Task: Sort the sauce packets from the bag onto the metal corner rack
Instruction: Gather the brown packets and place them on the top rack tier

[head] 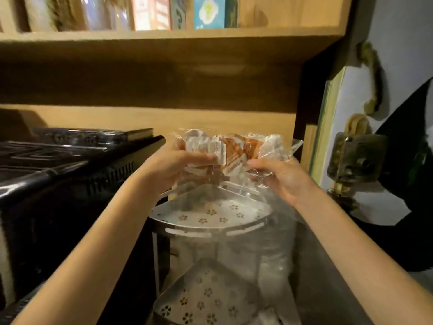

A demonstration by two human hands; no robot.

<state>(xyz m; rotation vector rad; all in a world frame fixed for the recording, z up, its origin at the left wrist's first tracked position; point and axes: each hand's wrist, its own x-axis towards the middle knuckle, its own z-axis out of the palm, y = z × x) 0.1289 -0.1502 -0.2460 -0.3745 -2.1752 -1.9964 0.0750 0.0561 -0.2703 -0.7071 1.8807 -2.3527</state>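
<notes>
A clear plastic bag (274,146) full of orange and white sauce packets (234,148) is held up above the metal corner rack (210,227). My left hand (173,167) grips the bag's left side, fingers wrapped over the packets. On the bag's right side my right hand (278,179) pinches the plastic. The rack has two perforated tiers with a flower pattern; the top tier (236,214) lies just beneath the bag, the lower tier (206,299) nearer to me. Loose plastic hangs down over the rack's right side.
A black appliance (70,174) stands close on the left of the rack. A wooden shelf (164,66) overhangs everything, with boxes (208,10) on top. To the right are a wall, a board edge (325,127) and a dark object (356,158).
</notes>
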